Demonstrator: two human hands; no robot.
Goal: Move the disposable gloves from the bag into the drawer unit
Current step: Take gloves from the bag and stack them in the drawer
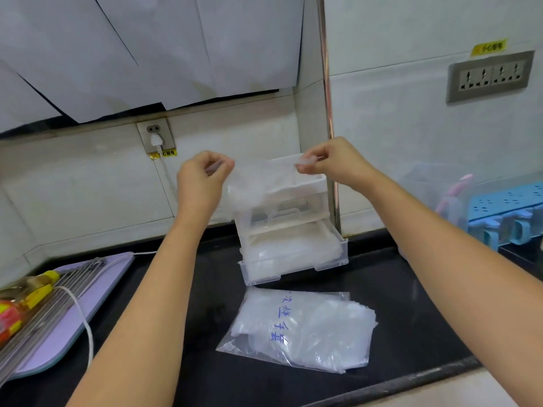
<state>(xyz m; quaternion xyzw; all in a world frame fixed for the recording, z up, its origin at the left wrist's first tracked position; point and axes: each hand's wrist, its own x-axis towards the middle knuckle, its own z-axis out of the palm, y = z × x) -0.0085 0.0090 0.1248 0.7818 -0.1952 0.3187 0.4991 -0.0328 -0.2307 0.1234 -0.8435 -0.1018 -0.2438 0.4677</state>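
Observation:
A thin clear disposable glove hangs stretched in the air between my hands. My left hand pinches its left top corner and my right hand pinches its right top corner. Behind and below the glove stands the clear plastic drawer unit on the black counter. Its lower drawer is pulled out, with crumpled clear gloves lying in it. Nearer to me lies the clear zip bag with blue handwriting, holding more gloves.
A purple board with metal rods, a white cord and a yellow-capped bottle lies at the left. A blue rack stands at the right. Wall sockets sit behind. The counter's front edge runs bottom right.

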